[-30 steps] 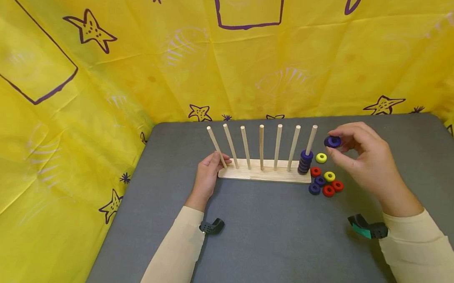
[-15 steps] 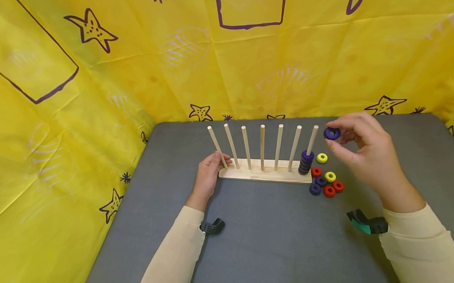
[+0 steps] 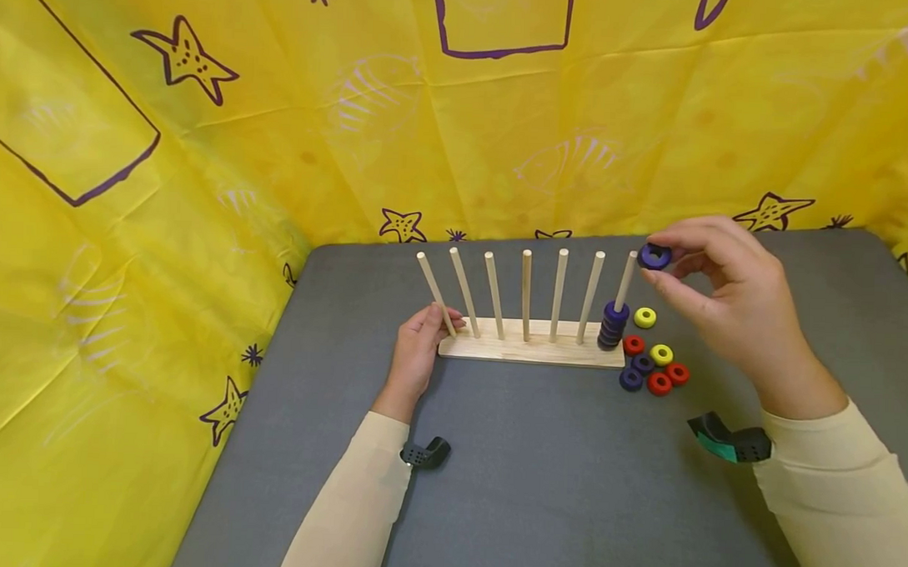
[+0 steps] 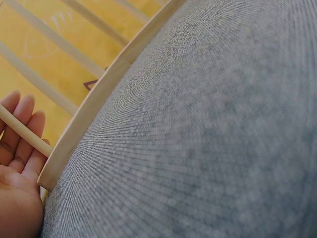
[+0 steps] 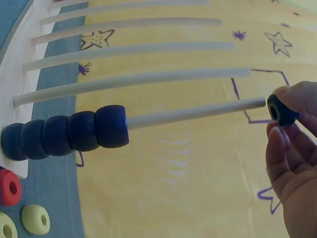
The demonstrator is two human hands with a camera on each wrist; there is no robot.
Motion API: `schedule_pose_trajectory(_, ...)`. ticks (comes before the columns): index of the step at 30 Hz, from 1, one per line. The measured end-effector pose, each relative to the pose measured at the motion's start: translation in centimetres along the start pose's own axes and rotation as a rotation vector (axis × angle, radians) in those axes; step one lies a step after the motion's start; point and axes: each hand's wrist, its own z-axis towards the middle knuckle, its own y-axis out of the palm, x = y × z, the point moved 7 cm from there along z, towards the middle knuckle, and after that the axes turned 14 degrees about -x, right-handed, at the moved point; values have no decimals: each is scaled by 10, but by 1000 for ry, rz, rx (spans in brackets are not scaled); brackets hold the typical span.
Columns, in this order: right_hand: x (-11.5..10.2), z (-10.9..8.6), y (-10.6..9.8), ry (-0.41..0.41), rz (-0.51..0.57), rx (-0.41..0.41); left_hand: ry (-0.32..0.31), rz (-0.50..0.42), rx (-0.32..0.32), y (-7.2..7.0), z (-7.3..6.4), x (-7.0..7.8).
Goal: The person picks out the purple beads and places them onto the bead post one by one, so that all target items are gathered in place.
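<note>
A wooden peg stand (image 3: 530,349) with a row of several upright pegs stands on the table. My left hand (image 3: 416,349) is at its left end, thumb and fingers about the leftmost peg (image 4: 26,131). Up at the top of the rightmost peg (image 5: 198,113), my right hand (image 3: 731,297) pinches a dark blue ring (image 3: 654,256) between thumb and fingertips. In the right wrist view this ring's hole faces the peg tip, a small gap apart. A stack of several dark blue rings (image 5: 69,131) fills the lower part of that peg; the other pegs are bare.
Loose rings lie right of the stand: several red ones, such as one red ring (image 3: 659,383), two yellow, including a yellow ring (image 3: 645,318), and two dark blue, one blue ring (image 3: 631,379) in front. A yellow patterned cloth (image 3: 474,142) hangs behind the grey table (image 3: 522,469).
My right hand has risen and moved left with the blue ring, from beside the rightmost peg to its tip, and the ring's hole has turned more into view. The left hand stays put.
</note>
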Motion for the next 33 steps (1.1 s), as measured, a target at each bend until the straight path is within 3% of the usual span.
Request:
schedule_pose_trajectory(16,0,8,5,20,2,-20,-8,3,-1,0,0,-1)
schedule_pose_trajectory(21,3,8,7,25,15,12,-14,14,5,0,0,0)
schedule_pose_trajectory(33,15,6,16,99,25,-17,-12,22,11,0,-1,1)
